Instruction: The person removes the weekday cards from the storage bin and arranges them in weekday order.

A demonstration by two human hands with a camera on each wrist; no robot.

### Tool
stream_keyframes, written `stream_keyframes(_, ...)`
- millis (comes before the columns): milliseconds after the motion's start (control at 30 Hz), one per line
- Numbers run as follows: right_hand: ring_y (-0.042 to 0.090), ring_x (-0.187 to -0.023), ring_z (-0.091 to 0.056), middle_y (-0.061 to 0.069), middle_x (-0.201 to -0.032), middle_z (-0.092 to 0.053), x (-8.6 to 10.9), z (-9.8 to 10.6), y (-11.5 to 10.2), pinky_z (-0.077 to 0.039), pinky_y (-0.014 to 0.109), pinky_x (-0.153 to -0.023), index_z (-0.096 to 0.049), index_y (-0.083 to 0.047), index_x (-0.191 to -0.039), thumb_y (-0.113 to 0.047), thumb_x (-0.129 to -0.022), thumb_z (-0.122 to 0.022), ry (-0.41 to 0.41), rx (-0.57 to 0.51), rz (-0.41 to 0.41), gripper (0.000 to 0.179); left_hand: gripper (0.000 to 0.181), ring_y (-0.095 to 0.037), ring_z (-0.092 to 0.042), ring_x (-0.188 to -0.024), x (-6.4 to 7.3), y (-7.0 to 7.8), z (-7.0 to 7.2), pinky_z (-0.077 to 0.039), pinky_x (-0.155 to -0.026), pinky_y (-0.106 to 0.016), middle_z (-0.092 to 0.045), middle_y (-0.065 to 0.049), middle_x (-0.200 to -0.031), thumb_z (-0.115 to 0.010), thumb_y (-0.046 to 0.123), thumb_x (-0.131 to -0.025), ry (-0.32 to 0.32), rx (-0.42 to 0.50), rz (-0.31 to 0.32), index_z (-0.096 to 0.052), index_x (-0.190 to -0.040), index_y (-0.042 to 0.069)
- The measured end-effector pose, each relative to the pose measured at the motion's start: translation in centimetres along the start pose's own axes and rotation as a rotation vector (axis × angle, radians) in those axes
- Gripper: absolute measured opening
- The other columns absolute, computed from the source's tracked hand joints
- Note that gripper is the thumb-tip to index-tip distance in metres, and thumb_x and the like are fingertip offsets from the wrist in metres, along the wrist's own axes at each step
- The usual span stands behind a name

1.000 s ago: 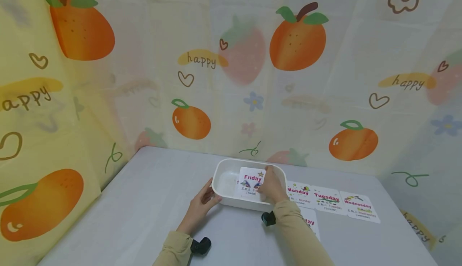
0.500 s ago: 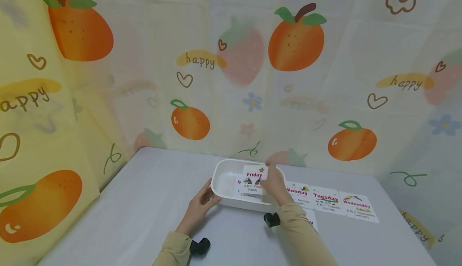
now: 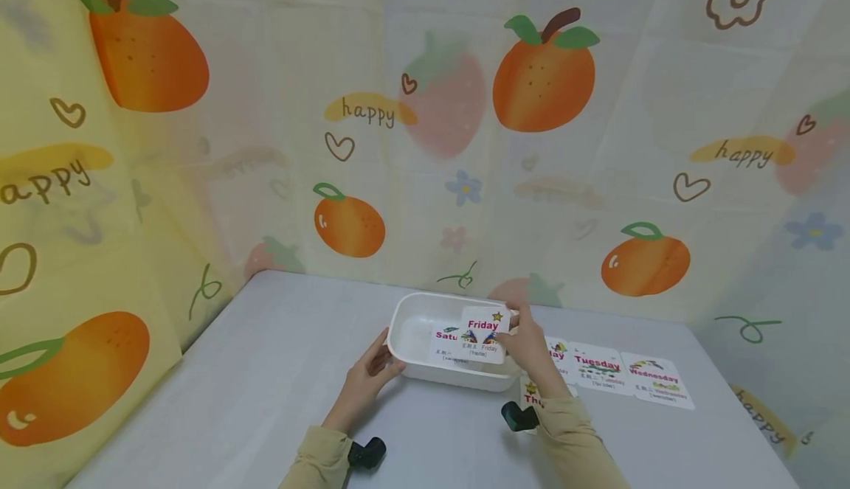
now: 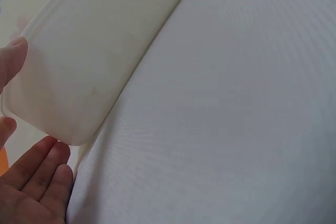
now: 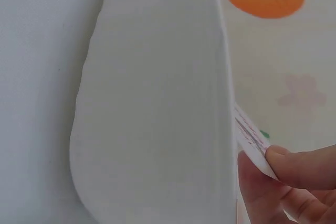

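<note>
A white plastic basket (image 3: 425, 378) stands on the table, with a "Saturday" card (image 3: 443, 349) lying inside it, partly covered. My right hand (image 3: 531, 341) pinches the right edge of a "Friday" flash card (image 3: 479, 345) between thumb and fingers, over the basket's right part. In the right wrist view this card (image 5: 254, 140) appears nearly edge-on beyond the basket's rim. At the basket's left end, my left hand (image 3: 368, 375) holds its corner, thumb in front and fingers around the side. The left wrist view shows the thumb (image 4: 13, 59) against the basket wall near the rim.
Right of the basket, a row of cards holds Monday (image 3: 559, 356), partly hidden by my hand, then Tuesday (image 3: 600, 369) and Wednesday (image 3: 657, 380). Below that row, a Thursday card (image 3: 529, 392) lies mostly hidden under my right wrist. A fruit-printed curtain (image 3: 412, 201) hangs behind the table (image 3: 279, 341).
My right hand has lifted the Friday card off the Saturday card and moved it right, toward the basket's right end. Saturday's lettering now shows more. The left hand stays in place.
</note>
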State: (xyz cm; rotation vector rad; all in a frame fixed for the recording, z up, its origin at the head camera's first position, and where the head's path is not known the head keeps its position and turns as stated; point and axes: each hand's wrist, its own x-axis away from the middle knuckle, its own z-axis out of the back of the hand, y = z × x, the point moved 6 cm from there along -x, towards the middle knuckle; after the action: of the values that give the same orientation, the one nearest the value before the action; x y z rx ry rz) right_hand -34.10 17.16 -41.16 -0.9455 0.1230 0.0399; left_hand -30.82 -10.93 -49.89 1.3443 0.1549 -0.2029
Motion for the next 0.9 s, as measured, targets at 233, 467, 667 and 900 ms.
stream_keyframes(233,0.022,-0.076,-0.057,0.019,-0.105,-0.049,1.6,2.4,2.1,-0.055,0.027,-0.058,-0.033,-0.002,-0.136,0.000,-0.085,-0.062,0.039,-0.120,-0.077,0.059,0.076,-0.027,-0.049,-0.118,0.0,0.0,0.0,-0.043,-0.098,-0.034,-0.052,-0.013,-0.127,-0.071,0.036,-0.082,0.001,-0.014,0.005,-0.033,-0.145,0.018)
stream_keyframes(467,0.021,-0.076,-0.060,0.021,-0.107,-0.048,3.3,4.9,4.6,-0.056,0.030,-0.064,-0.028,0.001,-0.139,-0.004,-0.087,-0.059,0.054,-0.179,-0.125,0.060,0.077,-0.027,-0.049,-0.118,-0.2,0.0,0.0,-0.043,-0.098,-0.034,-0.052,-0.011,-0.127,-0.072,0.036,-0.080,-0.003,0.002,0.034,-0.033,-0.145,0.021)
stream_keyframes(667,0.021,-0.083,-0.061,0.022,-0.117,-0.045,4.7,6.7,7.6,-0.053,0.023,-0.073,-0.021,-0.005,-0.144,-0.013,-0.093,-0.057,0.015,-0.266,-0.191,0.063,0.077,-0.027,-0.049,-0.117,0.0,0.0,0.1,-0.042,-0.098,-0.034,-0.052,-0.012,-0.127,-0.072,0.035,-0.081,-0.006,0.002,0.029,-0.033,-0.145,0.020)
stream_keyframes(900,0.018,-0.087,-0.057,0.016,-0.110,-0.047,6.2,9.1,10.6,-0.053,0.025,-0.074,-0.021,-0.006,-0.145,-0.011,-0.092,-0.058,-0.041,-0.395,-0.255,0.065,0.076,-0.026,-0.048,-0.119,0.0,-0.3,0.1,-0.041,-0.099,-0.032,-0.051,-0.012,-0.128,-0.071,0.036,-0.081,-0.009,0.008,0.035,-0.033,-0.145,0.023)
